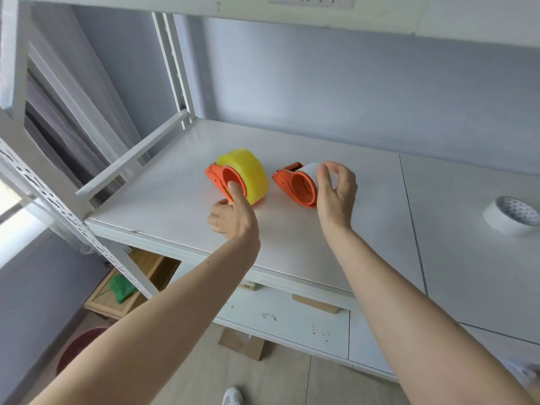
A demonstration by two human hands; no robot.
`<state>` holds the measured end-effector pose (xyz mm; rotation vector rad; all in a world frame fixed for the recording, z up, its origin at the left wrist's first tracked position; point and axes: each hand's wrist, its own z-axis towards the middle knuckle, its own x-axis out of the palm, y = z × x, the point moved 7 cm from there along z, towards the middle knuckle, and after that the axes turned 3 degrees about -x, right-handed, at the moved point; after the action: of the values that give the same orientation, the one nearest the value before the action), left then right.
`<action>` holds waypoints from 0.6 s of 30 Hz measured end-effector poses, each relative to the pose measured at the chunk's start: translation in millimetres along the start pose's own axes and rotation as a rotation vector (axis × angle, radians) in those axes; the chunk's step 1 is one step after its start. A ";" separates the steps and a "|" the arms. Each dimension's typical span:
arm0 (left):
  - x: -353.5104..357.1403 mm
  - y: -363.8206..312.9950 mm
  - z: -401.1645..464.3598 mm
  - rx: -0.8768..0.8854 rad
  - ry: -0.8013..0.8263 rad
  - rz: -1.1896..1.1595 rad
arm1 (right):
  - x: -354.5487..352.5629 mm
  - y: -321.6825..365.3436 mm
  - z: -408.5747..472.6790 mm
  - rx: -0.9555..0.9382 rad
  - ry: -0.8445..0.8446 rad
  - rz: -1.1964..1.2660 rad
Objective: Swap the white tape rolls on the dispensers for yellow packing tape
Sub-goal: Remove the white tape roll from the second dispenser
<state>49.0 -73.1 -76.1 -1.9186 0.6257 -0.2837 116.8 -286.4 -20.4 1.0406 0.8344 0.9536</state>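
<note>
- Far left, below shelf level: a wooden tray (128, 290) is sitting on the floor with something green (122, 287) in it. Not part of the task.
- Left dispenser (217, 178): orange, lying on the white shelf (163, 206), already carrying the yellow roll (248, 172). This half of the swap is looking done.
- Left hand (233, 217): index finger is stretching out and pressing on the orange hub of the left dispenser; the other fingers are curling loosely near the shelf and holding nothing. It appears to be steadying or seating that unit.
- Right dispenser (295, 185): orange, just right of the first and apart from it, still loaded with a white roll (311, 171).
- Right hand (336, 191): reaching over the right dispenser from the near side; fingers (324, 175) and thumb are curving around the white roll's rim, closing on it like a pinch. How firm the contact is cannot be told.
- Key relation: the white roll is lying directly under the right fingers, its axis running roughly near-left to far-right through the hub. Judgement: the roll must slide off along that axis toward the open right side, so the right hand is the nearer and better placed one.
- Far right: a loose white roll (511, 216) is lying flat on the shelf, well apart from both hands.
- No spare yellow roll is showing in view.
</note>
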 end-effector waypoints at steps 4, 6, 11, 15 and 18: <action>15.5 1.4 -1.0 0.044 0.070 -0.033 | 6.3 -20.5 20.4 0.133 0.209 -0.177; 27.8 -3.4 3.3 0.061 0.143 -0.046 | 14.2 -29.3 27.3 0.190 0.289 -0.235; 42.0 -13.5 25.8 0.035 0.162 -0.140 | 28.0 -28.6 32.8 0.190 0.352 -0.306; 43.8 -20.0 36.0 0.021 0.221 -0.195 | 33.0 -29.1 35.0 0.191 0.342 -0.307; 44.3 -27.2 40.5 -0.016 0.286 -0.212 | 33.4 -29.2 37.6 0.199 0.309 -0.304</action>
<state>112.8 -57.2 -72.4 -1.9791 0.6119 -0.6990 169.7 -273.5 -40.9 0.9114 1.3264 0.7914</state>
